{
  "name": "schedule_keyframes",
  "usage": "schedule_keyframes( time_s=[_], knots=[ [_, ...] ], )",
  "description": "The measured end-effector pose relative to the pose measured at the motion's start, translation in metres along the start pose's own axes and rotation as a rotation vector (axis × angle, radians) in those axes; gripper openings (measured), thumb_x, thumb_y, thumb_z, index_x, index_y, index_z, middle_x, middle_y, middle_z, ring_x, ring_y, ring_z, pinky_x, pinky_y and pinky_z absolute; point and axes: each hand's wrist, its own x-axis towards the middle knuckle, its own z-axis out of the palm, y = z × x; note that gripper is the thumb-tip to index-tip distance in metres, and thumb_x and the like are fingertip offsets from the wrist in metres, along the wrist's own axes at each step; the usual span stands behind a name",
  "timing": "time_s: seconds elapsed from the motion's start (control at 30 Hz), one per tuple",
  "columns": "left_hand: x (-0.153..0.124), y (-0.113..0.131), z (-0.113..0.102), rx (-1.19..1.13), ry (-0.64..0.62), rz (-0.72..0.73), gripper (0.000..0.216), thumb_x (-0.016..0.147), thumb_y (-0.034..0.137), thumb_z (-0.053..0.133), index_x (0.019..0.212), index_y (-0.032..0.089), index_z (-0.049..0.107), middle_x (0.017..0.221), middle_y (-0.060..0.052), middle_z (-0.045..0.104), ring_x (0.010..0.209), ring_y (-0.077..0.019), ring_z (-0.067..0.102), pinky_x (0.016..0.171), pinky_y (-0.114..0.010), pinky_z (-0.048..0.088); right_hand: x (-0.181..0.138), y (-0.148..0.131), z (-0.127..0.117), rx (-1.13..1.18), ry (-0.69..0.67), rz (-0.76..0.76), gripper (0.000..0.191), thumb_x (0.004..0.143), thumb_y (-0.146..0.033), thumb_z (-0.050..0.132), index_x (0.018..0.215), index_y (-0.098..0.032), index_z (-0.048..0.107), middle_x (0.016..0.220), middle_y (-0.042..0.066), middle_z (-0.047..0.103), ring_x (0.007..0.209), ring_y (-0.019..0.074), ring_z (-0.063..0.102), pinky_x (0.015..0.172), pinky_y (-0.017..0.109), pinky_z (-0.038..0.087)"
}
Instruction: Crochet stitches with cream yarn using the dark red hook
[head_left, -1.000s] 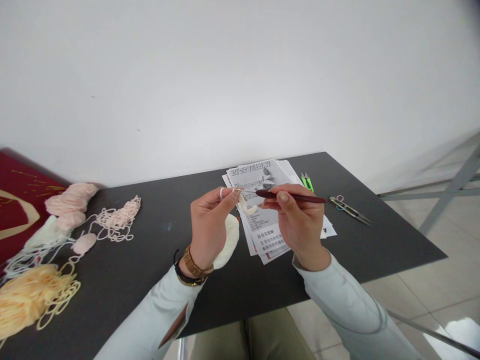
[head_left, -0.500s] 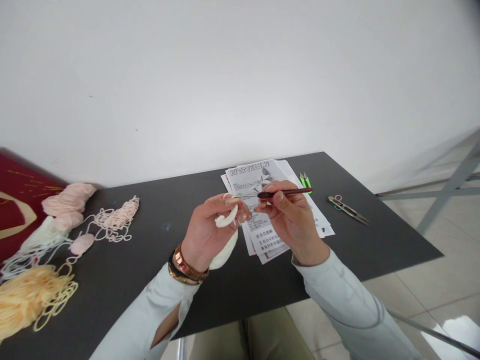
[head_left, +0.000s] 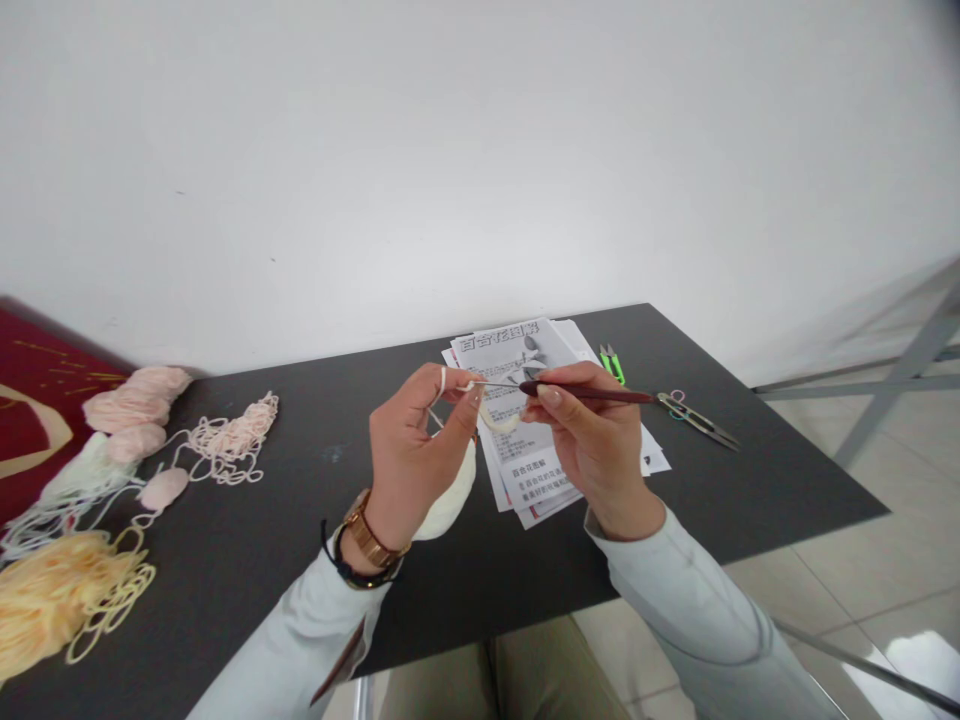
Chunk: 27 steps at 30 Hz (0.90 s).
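Crosswise and nearly level, the hook (head_left: 534,389) points left, gripped by the right hand (head_left: 598,440); the left hand (head_left: 412,445) pinches cream yarn (head_left: 501,424).

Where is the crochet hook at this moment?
In the head view, the crochet hook is in the right hand, right of centre, its metal shaft pointing at the left hand. The printed sheets show behind it.

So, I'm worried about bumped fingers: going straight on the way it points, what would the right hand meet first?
Going left along its hook, the right hand would probably meet the cream strip hanging from the left hand, then that hand itself; depth is unclear.
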Motion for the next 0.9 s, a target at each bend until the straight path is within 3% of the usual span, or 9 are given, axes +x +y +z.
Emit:
schedule_keyframes(
  time_s=[0.33, 0.47, 0.6, 0.73, 0.9],
  knots=[
    [-0.003, -0.001, 0.000, 0.318, 0.066, 0.323, 0.005, 0.081, 0.015, 0.070, 0.082, 0.019, 0.073, 0.080, -0.003, 0.073, 0.073, -0.0156, 0.066, 0.066, -0.029, 0.050, -0.012, -0.005, 0.002, -0.304, 0.000, -0.360, 0.004, 0.085, -0.027, 0.071, 0.086, -0.024, 0.068, 0.069, -0.002, 0.074, 0.055, 0.0147, 0.071, 0.055, 0.030, 0.062],
    [-0.002, 0.000, -0.001, 0.374, 0.016, 0.400, 0.006, 0.079, 0.012, 0.070, 0.079, 0.017, 0.072, 0.077, -0.004, 0.073, 0.072, -0.0151, 0.066, 0.066, -0.027, 0.051, -0.012, -0.006, 0.000, -0.342, 0.006, -0.392, 0.006, 0.088, -0.026, 0.067, 0.083, -0.023, 0.066, 0.065, -0.002, 0.072, 0.054, 0.0135, 0.069, 0.055, 0.028, 0.059],
    [0.003, 0.001, -0.004, 0.297, -0.096, 0.338, 0.006, 0.080, 0.012, 0.070, 0.078, 0.017, 0.073, 0.076, -0.004, 0.073, 0.071, -0.0144, 0.066, 0.065, -0.026, 0.051, -0.007, -0.006, -0.002, -0.309, 0.024, -0.363, 0.014, 0.088, -0.030, 0.068, 0.077, -0.023, 0.062, 0.057, -0.005, 0.066, 0.046, 0.0111, 0.063, 0.046, 0.024, 0.052],
    [0.008, -0.001, -0.007, 0.209, -0.289, 0.305, 0.006, 0.082, 0.016, 0.069, 0.079, 0.018, 0.074, 0.076, -0.004, 0.073, 0.070, -0.0146, 0.065, 0.063, -0.026, 0.050, 0.000, -0.006, -0.006, -0.246, 0.068, -0.262, 0.023, 0.089, -0.039, 0.066, 0.073, -0.023, 0.058, 0.048, -0.009, 0.057, 0.035, 0.0076, 0.050, 0.037, 0.021, 0.045],
    [0.010, -0.009, -0.007, 0.038, -0.376, -0.003, 0.012, 0.083, 0.027, 0.070, 0.090, 0.019, 0.077, 0.076, -0.004, 0.075, 0.070, -0.0175, 0.067, 0.063, -0.028, 0.051, 0.009, -0.005, -0.011, -0.153, 0.023, -0.033, 0.025, 0.088, -0.041, 0.067, 0.075, -0.023, 0.056, 0.044, -0.011, 0.052, 0.030, 0.0061, 0.043, 0.031, 0.018, 0.041]
  ],
)
